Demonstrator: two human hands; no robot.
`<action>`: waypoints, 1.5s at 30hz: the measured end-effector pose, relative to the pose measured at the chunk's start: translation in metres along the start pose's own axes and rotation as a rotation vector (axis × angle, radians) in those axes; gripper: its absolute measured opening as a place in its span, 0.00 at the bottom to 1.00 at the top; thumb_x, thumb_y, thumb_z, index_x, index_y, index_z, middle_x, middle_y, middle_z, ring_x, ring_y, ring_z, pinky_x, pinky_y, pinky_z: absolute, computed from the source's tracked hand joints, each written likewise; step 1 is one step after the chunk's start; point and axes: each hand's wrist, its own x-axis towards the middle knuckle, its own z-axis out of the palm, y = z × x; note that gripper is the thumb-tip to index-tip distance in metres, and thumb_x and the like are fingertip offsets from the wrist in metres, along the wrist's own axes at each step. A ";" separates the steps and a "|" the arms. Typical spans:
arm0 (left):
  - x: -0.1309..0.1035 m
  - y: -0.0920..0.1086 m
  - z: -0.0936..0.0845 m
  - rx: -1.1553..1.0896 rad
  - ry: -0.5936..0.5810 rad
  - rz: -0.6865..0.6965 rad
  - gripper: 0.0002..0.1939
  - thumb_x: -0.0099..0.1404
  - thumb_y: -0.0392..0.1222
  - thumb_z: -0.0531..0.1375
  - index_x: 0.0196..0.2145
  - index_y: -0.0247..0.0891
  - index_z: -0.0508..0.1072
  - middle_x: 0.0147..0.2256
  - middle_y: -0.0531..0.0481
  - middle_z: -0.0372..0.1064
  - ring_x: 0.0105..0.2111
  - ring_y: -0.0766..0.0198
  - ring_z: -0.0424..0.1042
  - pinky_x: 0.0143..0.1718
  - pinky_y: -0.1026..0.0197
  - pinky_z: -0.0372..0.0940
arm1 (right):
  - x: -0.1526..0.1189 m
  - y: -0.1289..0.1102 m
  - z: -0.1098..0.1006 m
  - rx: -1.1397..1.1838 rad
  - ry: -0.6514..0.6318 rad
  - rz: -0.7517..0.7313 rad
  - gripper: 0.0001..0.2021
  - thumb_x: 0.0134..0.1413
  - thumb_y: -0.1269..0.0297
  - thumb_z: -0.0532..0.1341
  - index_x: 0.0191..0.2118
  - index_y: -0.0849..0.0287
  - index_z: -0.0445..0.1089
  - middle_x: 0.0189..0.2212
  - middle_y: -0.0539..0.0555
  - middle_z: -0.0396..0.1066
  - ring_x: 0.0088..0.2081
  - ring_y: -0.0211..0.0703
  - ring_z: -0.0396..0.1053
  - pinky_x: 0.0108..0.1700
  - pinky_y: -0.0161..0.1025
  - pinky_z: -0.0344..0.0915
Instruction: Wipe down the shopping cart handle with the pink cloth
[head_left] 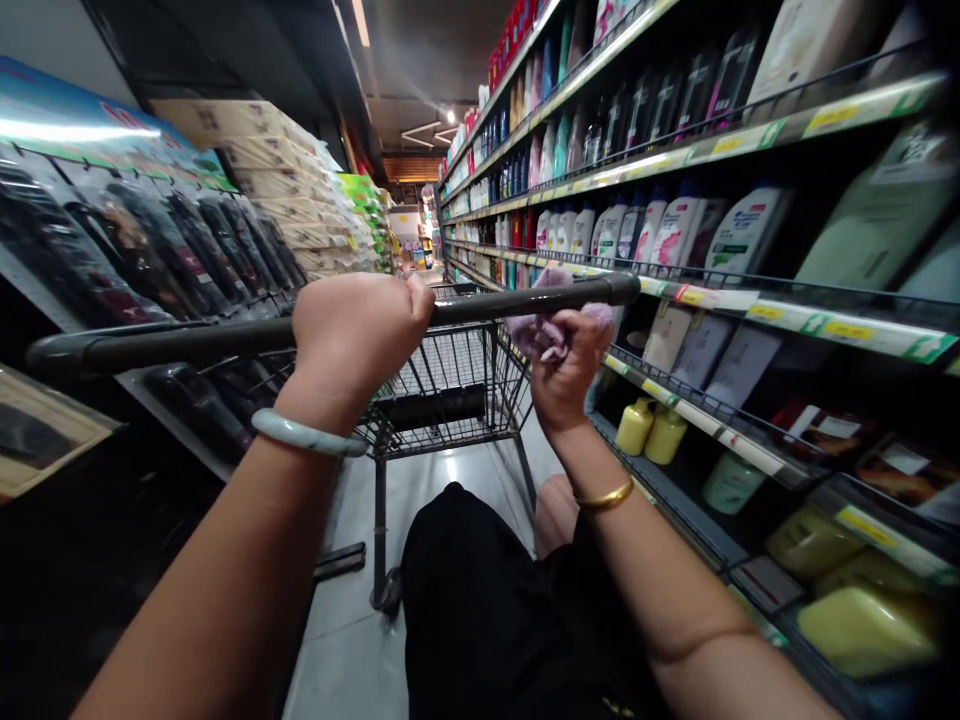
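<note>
My left hand [358, 325] is wrapped round the dark handle [517, 300] of a shopping cart, left of the handle's middle. A pale green bangle [300, 432] sits on that wrist. Close under the handle's right part, my right hand [571, 365] has its fingers closed on a crumpled purple cloth [544, 330]. Some of the cloth shows above the bar, so it hangs about the handle there. A gold bangle [607, 497] circles the right wrist. Beyond the handle stands the cart's black wire basket [450, 375].
Shelves of bottles [750, 235] line the right side, with yellow pump bottles [649, 430] low down. At left hang packaged goods [202, 240] beside stacked cartons [270, 170]. The aisle runs ahead over a grey tiled floor [341, 620].
</note>
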 end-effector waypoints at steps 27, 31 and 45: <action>-0.021 -0.082 -0.033 0.181 -0.140 0.024 0.44 0.74 0.71 0.35 0.52 0.39 0.81 0.49 0.39 0.79 0.51 0.43 0.75 0.43 0.53 0.61 | 0.020 -0.060 0.033 0.325 0.116 -0.224 0.26 0.61 0.72 0.60 0.63 0.48 0.73 0.64 0.59 0.64 0.68 0.59 0.60 0.71 0.56 0.61; -0.023 -0.082 -0.024 0.189 -0.212 -0.155 0.50 0.72 0.72 0.30 0.49 0.38 0.83 0.42 0.36 0.80 0.44 0.42 0.77 0.33 0.57 0.51 | 0.020 -0.051 0.077 0.418 0.126 -0.271 0.17 0.61 0.73 0.62 0.52 0.51 0.80 0.55 0.58 0.69 0.58 0.52 0.66 0.64 0.51 0.68; -0.038 -0.028 -0.018 0.147 0.045 -0.035 0.45 0.76 0.62 0.32 0.34 0.39 0.83 0.32 0.38 0.77 0.31 0.49 0.73 0.30 0.54 0.46 | 0.017 -0.098 0.090 0.240 0.140 -0.733 0.12 0.68 0.64 0.66 0.52 0.39 0.81 0.55 0.53 0.75 0.57 0.50 0.67 0.58 0.46 0.68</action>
